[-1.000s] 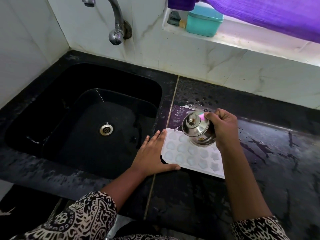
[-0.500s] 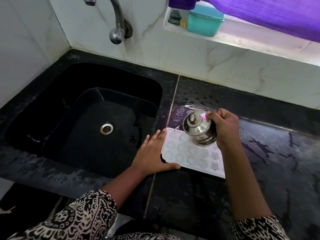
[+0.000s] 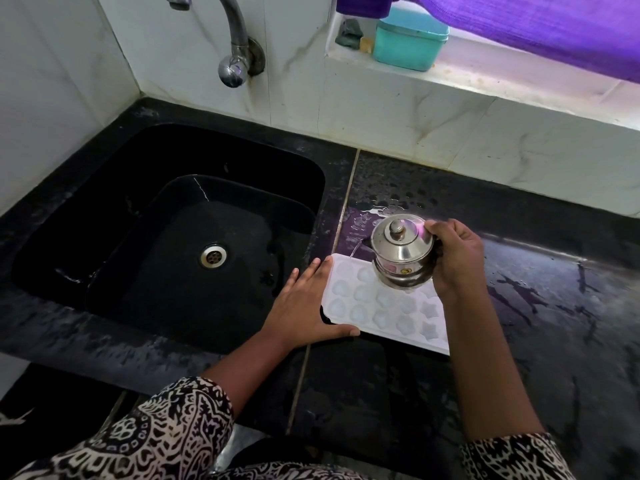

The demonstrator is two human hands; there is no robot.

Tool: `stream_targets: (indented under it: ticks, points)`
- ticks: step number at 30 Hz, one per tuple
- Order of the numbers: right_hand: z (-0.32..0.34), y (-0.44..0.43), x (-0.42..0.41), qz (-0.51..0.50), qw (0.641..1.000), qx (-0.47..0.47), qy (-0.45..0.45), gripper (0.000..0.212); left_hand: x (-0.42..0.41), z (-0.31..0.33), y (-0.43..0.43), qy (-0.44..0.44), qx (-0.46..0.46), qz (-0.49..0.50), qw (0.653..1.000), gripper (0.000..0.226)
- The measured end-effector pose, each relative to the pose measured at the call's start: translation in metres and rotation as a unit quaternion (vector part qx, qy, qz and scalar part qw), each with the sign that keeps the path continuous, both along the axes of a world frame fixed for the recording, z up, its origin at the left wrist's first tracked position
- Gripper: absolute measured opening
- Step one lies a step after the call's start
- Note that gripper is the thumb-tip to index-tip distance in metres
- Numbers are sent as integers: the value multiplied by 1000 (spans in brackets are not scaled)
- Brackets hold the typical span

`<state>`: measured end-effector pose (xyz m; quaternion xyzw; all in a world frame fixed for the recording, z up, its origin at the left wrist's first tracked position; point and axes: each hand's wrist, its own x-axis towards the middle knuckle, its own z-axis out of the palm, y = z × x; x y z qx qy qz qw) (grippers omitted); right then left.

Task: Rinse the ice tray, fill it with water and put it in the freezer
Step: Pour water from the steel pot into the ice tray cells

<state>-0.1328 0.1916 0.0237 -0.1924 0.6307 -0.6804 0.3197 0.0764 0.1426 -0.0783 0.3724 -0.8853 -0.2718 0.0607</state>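
Clasping the small lidded steel pot point(image 3: 401, 252) in my right grip point(image 3: 457, 265), I am pouring slowly into the white plastic ice tray point(image 3: 367, 308) beneath; my flat-fingered left grip point(image 3: 304, 306) is bracing it.

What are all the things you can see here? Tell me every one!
sink: one, black, left
drain: one, silver, sink bottom
tap: one, silver, wall above sink
counter: one, black, wet
ice tray: one, white, on the counter right of the sink
steel pot: one, silver, lidded, tilted above the tray
box: one, teal, ledge
cloth: one, purple, top right
left hand: one, flat against the tray's left end
right hand: one, grips the pot
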Motion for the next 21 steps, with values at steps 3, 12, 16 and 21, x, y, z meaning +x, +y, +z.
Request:
stream_targets:
  ticks: [3, 12, 16, 21]
  points:
    - [2, 2, -2, -14, 998, -28, -51, 29, 0, 1, 1, 0, -2, 0, 1000, 129]
    - [5, 13, -11, -25, 998, -31, -39, 28, 0, 3, 1, 1, 1, 2, 1000, 130]
    - [3, 18, -15, -23, 1000, -18, -11, 28, 0, 2, 1, -2, 0, 4, 1000, 131]
    - [2, 22, -19, -19, 1000, 0, 24, 30, 0, 3, 2, -3, -3, 4, 1000, 131]
